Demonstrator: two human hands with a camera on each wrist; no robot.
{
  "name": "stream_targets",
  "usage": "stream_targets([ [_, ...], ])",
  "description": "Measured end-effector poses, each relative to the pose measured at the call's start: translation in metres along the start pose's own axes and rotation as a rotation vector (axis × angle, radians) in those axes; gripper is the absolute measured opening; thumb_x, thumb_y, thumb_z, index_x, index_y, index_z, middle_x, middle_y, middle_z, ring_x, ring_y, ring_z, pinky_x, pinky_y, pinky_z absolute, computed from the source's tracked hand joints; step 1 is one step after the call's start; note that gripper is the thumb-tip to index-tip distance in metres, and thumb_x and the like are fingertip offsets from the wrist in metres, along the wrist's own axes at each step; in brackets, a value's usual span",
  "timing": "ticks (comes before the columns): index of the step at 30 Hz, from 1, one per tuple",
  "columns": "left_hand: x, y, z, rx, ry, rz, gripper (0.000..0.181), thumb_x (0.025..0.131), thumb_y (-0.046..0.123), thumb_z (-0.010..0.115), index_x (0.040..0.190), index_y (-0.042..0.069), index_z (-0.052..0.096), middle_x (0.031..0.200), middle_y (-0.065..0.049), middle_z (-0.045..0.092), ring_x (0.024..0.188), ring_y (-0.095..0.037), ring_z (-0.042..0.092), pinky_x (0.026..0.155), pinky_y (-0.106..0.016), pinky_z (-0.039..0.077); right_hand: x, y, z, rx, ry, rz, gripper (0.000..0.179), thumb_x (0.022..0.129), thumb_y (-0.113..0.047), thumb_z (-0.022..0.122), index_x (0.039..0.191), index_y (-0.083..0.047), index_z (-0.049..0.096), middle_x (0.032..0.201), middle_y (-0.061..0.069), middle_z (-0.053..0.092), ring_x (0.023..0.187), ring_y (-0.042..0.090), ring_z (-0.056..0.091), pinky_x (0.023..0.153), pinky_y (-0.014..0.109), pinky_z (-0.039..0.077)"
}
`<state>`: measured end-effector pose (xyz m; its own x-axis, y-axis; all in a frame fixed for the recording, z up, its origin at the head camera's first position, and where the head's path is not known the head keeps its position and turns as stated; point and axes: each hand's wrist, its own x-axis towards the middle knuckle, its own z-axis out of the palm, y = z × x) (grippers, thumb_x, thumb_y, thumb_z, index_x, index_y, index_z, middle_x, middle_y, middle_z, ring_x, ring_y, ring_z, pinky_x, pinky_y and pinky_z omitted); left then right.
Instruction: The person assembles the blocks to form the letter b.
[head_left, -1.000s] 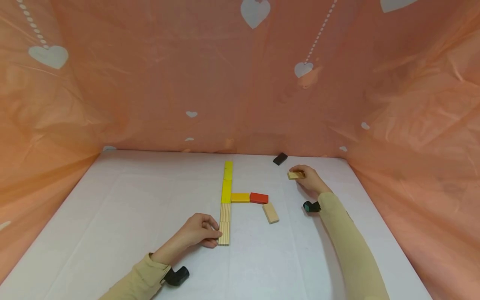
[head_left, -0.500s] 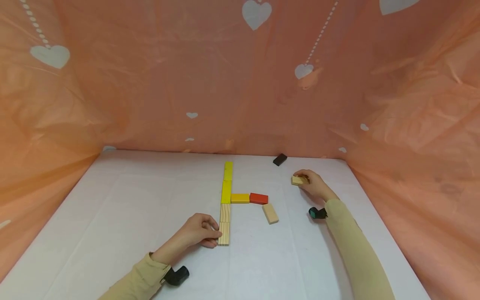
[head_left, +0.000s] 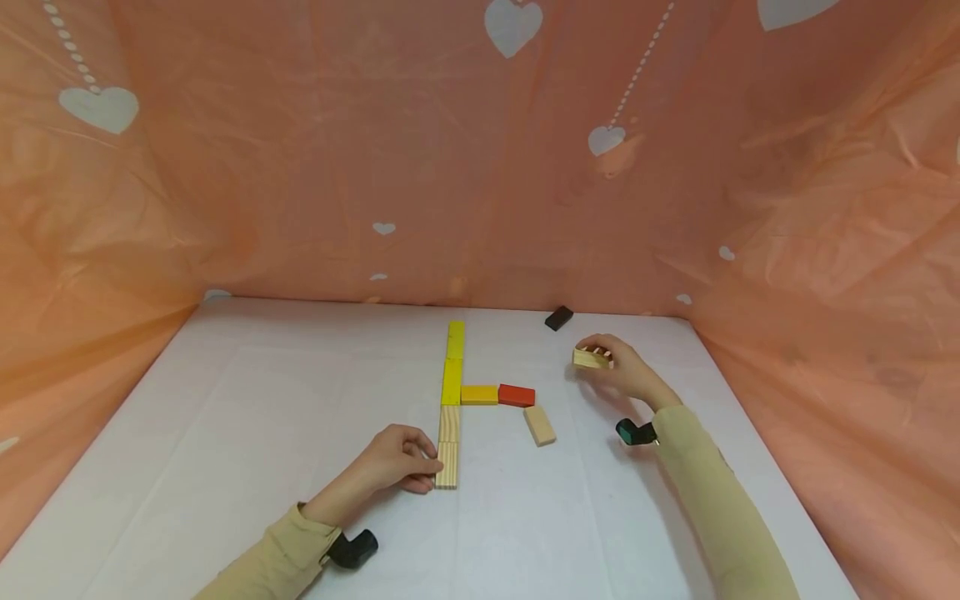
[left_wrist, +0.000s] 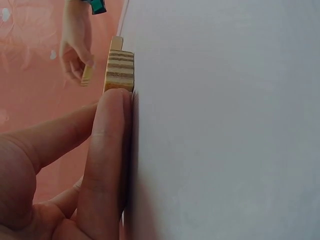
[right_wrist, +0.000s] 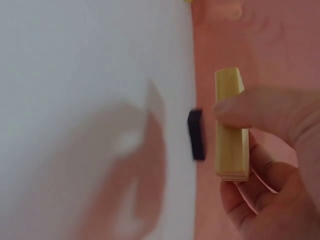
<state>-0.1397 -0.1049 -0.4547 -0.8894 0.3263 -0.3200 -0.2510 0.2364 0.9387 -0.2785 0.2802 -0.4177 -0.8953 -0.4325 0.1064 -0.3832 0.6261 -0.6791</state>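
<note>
My right hand [head_left: 626,371] grips a plain wooden block [right_wrist: 231,145] above the table's right side, thumb on one face and fingers behind. My left hand [head_left: 397,458] pinches the near end of another wooden block [head_left: 447,467], partly hidden by the fingers in the left wrist view. That block ends a straight line with a second wooden block [head_left: 449,423], a yellow block [head_left: 452,382] and a farther yellow block [head_left: 456,339]. An orange-yellow block [head_left: 479,395] branches right, followed by a red block [head_left: 517,396]. A pale block [head_left: 539,426] lies slanted below the red one.
A black block [head_left: 558,318] lies near the table's back edge, also visible in the right wrist view. The white tabletop [head_left: 300,375] is bounded by an orange curtain [head_left: 337,150] with white hearts at the back and sides.
My right hand moved slightly right and toward me with its block, then back left a little. The block in it has tilted somewhat. The left hand and laid blocks stay put.
</note>
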Motion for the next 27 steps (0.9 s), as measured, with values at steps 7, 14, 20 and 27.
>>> stream_targets([
  [7,0.0,0.002,0.001,0.016,0.017,-0.012,0.02,0.083,0.002,0.072,0.095,-0.006,0.06,0.069,-0.011,0.064,0.057,-0.017,0.065,0.056,-0.031,0.06,-0.007,-0.026,0.012,0.018,-0.041,-0.113,0.04,0.084,0.001,0.071,0.12,-0.007,0.057,0.113,0.008,0.057,0.102,0.026,0.05,0.09,0.044,0.043],
  [14,0.001,0.002,0.0,-0.014,0.001,-0.007,0.02,0.084,0.001,0.072,0.096,-0.008,0.059,0.072,-0.013,0.064,0.058,-0.017,0.066,0.057,-0.031,0.06,-0.015,-0.049,0.026,-0.008,-0.09,-0.225,0.041,0.08,0.005,0.072,0.114,-0.013,0.059,0.109,-0.003,0.058,0.096,0.019,0.051,0.085,0.038,0.045],
  [20,0.002,0.001,-0.001,-0.01,-0.005,0.001,0.021,0.083,0.002,0.072,0.096,-0.008,0.059,0.073,-0.014,0.062,0.057,-0.017,0.066,0.057,-0.031,0.06,-0.023,-0.063,0.04,0.021,-0.156,-0.254,0.039,0.083,0.001,0.072,0.115,-0.017,0.059,0.109,-0.007,0.056,0.098,0.016,0.049,0.086,0.037,0.045],
  [27,0.003,0.001,0.0,-0.013,-0.001,-0.005,0.021,0.083,0.002,0.072,0.096,-0.008,0.059,0.073,-0.013,0.063,0.058,-0.018,0.066,0.057,-0.031,0.06,-0.034,-0.078,0.064,0.022,-0.221,-0.314,0.038,0.083,0.0,0.071,0.113,-0.019,0.058,0.108,-0.007,0.055,0.1,0.016,0.047,0.085,0.034,0.046],
])
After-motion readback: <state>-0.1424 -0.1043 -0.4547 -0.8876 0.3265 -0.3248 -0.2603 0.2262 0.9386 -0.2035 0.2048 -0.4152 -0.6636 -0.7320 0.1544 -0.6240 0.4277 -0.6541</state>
